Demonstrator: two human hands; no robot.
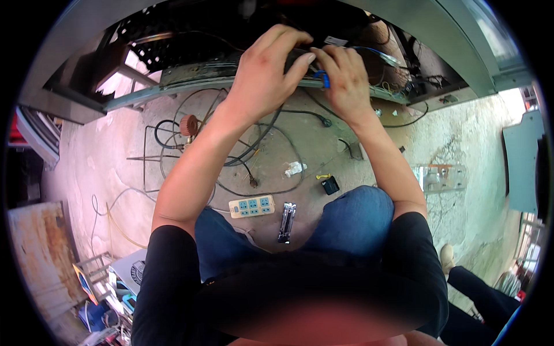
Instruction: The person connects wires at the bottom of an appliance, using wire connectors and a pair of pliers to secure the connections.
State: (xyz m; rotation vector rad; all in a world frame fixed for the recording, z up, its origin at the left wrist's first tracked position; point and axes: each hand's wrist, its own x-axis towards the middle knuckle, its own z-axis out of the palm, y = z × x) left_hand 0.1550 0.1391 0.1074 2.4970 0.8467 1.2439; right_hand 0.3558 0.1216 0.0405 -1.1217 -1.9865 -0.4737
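Note:
Both my hands reach into the dark open bay of a metal cabinet, over its lower frame rail [202, 82]. My left hand [266, 75] is closed, thumb and fingers curled toward the right. Whatever lies between them is dark and I cannot make it out. Close beside it, my right hand [344, 83] has its fingers bent and drawn together, their tips nearly meeting my left thumb. A blue piece [325, 79], perhaps wire or a clip, shows against the inner side of my right hand. Thin wires with a pale connector [390, 60] run to the right of it.
On the concrete floor lie black cables with a plug [253, 181], a red-brown round gauge [188, 125], a power strip [252, 206], a silver-and-black packet [287, 222] and a small black box [330, 185]. Another person's leg [482, 288] is at lower right.

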